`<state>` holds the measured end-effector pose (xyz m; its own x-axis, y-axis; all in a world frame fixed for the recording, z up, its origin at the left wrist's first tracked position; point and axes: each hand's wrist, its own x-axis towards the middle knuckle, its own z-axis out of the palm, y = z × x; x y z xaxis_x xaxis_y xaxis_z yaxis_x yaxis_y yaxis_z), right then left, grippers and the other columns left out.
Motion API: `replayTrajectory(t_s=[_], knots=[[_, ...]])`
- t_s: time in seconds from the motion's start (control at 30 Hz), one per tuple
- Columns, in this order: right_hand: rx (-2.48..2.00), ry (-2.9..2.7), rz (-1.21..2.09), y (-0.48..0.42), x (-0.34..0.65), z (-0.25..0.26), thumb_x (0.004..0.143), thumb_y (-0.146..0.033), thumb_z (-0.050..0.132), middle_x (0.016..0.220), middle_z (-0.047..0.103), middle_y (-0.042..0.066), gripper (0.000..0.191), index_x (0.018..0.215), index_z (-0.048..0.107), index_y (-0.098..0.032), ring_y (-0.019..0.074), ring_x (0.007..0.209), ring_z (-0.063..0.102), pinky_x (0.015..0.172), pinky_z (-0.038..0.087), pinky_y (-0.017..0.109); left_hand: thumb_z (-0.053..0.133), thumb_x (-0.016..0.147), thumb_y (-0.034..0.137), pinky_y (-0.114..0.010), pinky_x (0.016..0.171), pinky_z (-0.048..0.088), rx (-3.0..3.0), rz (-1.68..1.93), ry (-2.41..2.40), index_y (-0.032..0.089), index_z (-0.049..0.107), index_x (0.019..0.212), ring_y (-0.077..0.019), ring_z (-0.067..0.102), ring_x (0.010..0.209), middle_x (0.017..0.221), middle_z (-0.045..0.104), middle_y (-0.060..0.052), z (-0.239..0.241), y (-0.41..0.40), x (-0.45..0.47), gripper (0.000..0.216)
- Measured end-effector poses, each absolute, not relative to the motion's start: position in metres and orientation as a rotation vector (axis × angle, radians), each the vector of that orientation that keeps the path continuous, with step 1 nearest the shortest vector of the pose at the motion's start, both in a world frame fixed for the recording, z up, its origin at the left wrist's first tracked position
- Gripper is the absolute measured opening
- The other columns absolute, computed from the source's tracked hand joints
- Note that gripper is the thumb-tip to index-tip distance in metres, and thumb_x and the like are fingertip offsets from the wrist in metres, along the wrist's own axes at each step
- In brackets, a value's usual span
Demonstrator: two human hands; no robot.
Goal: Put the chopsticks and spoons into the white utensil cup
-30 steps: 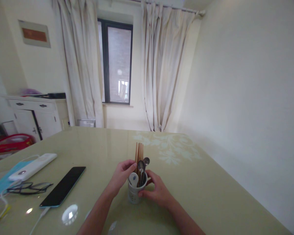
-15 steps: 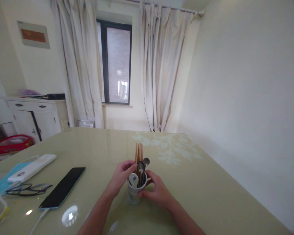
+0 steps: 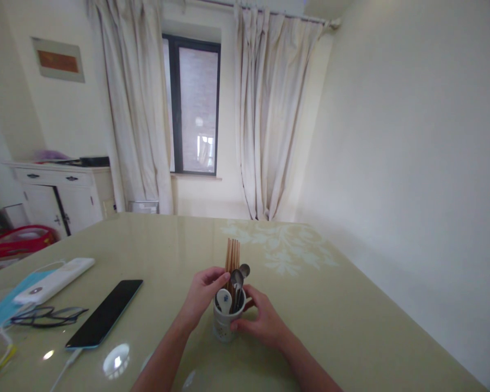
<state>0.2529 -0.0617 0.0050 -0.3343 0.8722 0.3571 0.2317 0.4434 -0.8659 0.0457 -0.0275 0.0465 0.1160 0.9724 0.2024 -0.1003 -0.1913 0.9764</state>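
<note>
A light mug (image 3: 225,329) with a small printed pattern stands on the table in front of me. Several wooden chopsticks (image 3: 233,253) rise from it, along with two metal spoons (image 3: 237,279) and a white ceramic spoon (image 3: 224,300) with a blue mark. My left hand (image 3: 206,291) is closed at the mug's left rim, thumb and fingers around the lower part of the chopsticks; some fingertips are hidden behind them. On the other side, my right hand (image 3: 263,317) grips the mug, its thumb on the front wall and its fingers by the handle (image 3: 248,300).
On the left of the glossy table (image 3: 179,245) lie a black phone (image 3: 105,314) with a cable, folded glasses (image 3: 49,316), a white power strip-like device (image 3: 55,280) and a blue mask (image 3: 14,299). A wall (image 3: 412,163) runs along the right side.
The hands, mug and utensils keep nearly the same positions. Only a very slight shift of the whole view shows.
</note>
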Motion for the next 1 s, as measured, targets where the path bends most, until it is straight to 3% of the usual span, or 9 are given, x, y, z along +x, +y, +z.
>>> replayTrajectory(t_s=[0.17, 0.43, 0.57, 0.77, 1.0], knots=[[-0.921, -1.824, 0.92, -0.061, 0.252, 0.005, 0.071, -0.053, 0.095, 0.125, 0.077, 0.011, 0.071, 0.13, 0.071, -0.023, 0.0342, 0.109, 0.073, 0.088, 0.062, 0.044, 0.089, 0.073, 0.061, -0.031, 0.077, 0.055, 1.315, 1.229, 0.921, 0.017, 0.084, 0.09, -0.0226, 0.074, 0.081, 0.09, 0.085, -0.007, 0.044, -0.027, 0.041, 0.047], [-0.925, -1.793, 0.926, -0.059, 0.251, -0.001, 0.069, -0.057, 0.095, 0.126, 0.077, 0.012, 0.072, 0.128, 0.073, -0.024, 0.0352, 0.11, 0.072, 0.088, 0.062, 0.044, 0.085, 0.079, 0.065, -0.037, 0.097, 0.056, 1.15, 1.15, 0.73, 0.018, 0.077, 0.123, -0.0275, 0.077, 0.108, 0.12, 0.082, -0.014, 0.059, -0.011, 0.046, 0.065], [-0.927, -1.797, 0.938, -0.059, 0.25, 0.002, 0.069, -0.058, 0.094, 0.127, 0.076, 0.013, 0.073, 0.13, 0.072, -0.023, 0.0347, 0.109, 0.072, 0.087, 0.062, 0.044, 0.092, 0.075, 0.058, -0.034, 0.085, 0.059, 1.071, 1.074, 0.67, 0.018, 0.075, 0.126, -0.0253, 0.078, 0.099, 0.122, 0.082, -0.016, 0.077, -0.002, 0.059, 0.067], [-0.921, -1.798, 0.935, -0.059, 0.249, 0.003, 0.069, -0.055, 0.095, 0.124, 0.077, 0.012, 0.068, 0.125, 0.074, -0.023, 0.0341, 0.109, 0.072, 0.087, 0.062, 0.042, 0.091, 0.077, 0.055, -0.029, 0.077, 0.058, 1.154, 1.116, 0.719, 0.013, 0.079, 0.096, -0.0224, 0.078, 0.086, 0.098, 0.084, -0.013, 0.08, 0.002, 0.059, 0.047], [-0.921, -1.801, 0.943, -0.058, 0.25, 0.002, 0.07, -0.056, 0.094, 0.126, 0.077, 0.012, 0.07, 0.128, 0.073, -0.023, 0.0346, 0.11, 0.072, 0.086, 0.061, 0.043, 0.089, 0.078, 0.059, -0.032, 0.078, 0.059, 1.145, 1.076, 0.709, 0.016, 0.077, 0.118, -0.0229, 0.077, 0.091, 0.111, 0.083, -0.015, 0.089, 0.001, 0.058, 0.059]])
